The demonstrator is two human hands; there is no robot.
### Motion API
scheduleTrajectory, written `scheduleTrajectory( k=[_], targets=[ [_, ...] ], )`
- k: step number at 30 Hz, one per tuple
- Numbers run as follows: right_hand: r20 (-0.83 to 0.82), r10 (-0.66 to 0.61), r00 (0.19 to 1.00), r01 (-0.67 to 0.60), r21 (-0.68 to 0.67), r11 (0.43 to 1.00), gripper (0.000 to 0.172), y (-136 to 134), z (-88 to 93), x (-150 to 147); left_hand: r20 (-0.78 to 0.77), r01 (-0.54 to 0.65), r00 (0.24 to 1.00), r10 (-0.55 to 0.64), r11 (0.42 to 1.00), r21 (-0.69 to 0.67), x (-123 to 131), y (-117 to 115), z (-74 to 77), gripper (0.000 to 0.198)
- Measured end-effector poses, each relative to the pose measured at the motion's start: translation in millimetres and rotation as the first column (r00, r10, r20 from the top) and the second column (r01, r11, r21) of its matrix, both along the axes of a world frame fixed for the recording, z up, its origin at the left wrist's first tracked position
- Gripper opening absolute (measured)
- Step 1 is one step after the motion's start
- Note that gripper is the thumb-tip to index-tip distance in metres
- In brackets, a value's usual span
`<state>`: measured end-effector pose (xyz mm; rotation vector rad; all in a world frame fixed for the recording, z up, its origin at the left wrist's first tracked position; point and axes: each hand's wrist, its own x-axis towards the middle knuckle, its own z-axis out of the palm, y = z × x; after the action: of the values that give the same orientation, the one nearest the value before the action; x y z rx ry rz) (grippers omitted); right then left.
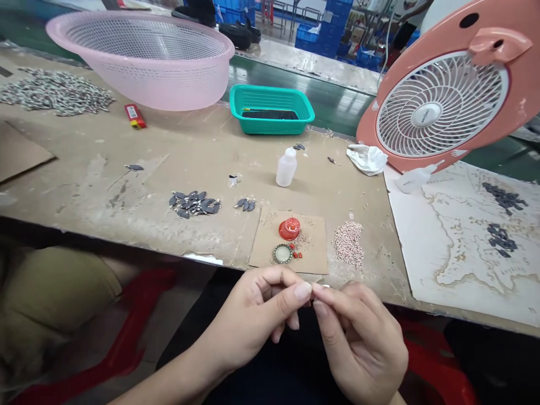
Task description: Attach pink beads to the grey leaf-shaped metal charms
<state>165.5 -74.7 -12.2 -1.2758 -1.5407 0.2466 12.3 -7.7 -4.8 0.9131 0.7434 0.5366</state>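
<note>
My left hand [253, 318] and right hand [358, 343] are closed in a fingertip grip on a tiny pale piece [325, 287], barely visible, just in front of the cardboard square [316, 242]. A red cap [289, 228] sits on that square.

- Our left hand [253, 318] and right hand [358, 343] pinch a tiny pale bit [325, 286] between them.
- Just ahead, a cardboard square [265, 242] holds a red cap [289, 228] and a round metal bezel [282, 253].
- Pink beads [348, 243] lie beside it.
</note>
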Motion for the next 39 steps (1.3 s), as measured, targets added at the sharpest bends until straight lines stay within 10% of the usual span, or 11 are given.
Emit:
scheduleTrajectory(
  k=[22, 26, 30, 33, 39],
  targets=[
    [-0.004, 0.131, 0.991, -0.125, -0.345, 0.930, 0.009, 26, 21.0, 0, -0.233, 0.094, 0.973, 0.006, 0.905, 0.416, -14, 8, 8.9, 0.039],
    [0.031, 0.038, 0.999, -0.025, -0.341, 0.940, 0.012, 33, 21.7, 3, -0.371, 0.140, 0.912, 0.176, 0.715, 0.685, -23, 33, 6.3, 0.029],
    [0.114, -0.072, 0.991, 0.106, -0.329, 0.938, 0.013, 43, 23.0, 14, -0.513, 0.339, 0.554, 0.655, 0.386, 0.858, -42, 73, 1.7, 0.018],
    [0.185, -0.085, 0.979, 0.145, -0.345, 0.927, 0.015, 53, 22.7, 20, -0.577, 0.540, 0.390, 0.717, 0.329, 0.774, -51, 95, -3.1, 0.020],
    [0.320, -0.020, 0.947, 0.150, -0.386, 0.910, 0.015, 69, 20.1, 21, -0.576, 0.600, 0.383, 0.722, 0.280, 0.750, -53, 105, -11.7, 0.020]
  ],
)
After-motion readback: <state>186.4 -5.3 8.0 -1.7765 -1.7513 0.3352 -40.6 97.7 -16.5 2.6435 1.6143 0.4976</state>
